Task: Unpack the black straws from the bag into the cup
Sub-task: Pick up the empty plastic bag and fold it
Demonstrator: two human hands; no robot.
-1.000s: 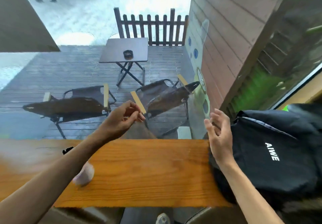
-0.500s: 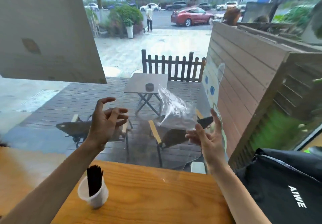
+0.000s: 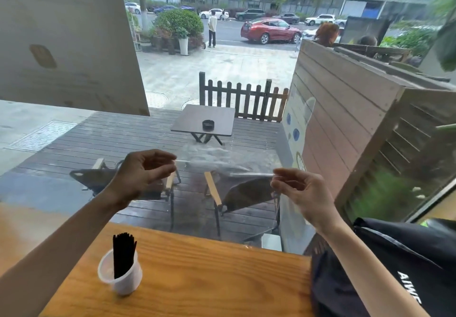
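Note:
A clear plastic bag (image 3: 217,161) hangs stretched in the air between my two hands, above the far edge of the wooden counter (image 3: 209,279). My left hand (image 3: 143,173) pinches its left corner and my right hand (image 3: 301,191) pinches its right corner. I see no straws in the bag. A bundle of black straws (image 3: 123,255) stands upright in a translucent white cup (image 3: 121,279) on the counter, below my left forearm.
A black backpack (image 3: 382,267) lies on the counter's right end, under my right forearm. Behind the counter is a window onto a deck with folding chairs and a small table.
Both hands were open with the bag loose by the right hand; now each hand pinches a corner and the bag is pulled flat between them. The view has tilted upward over the second.

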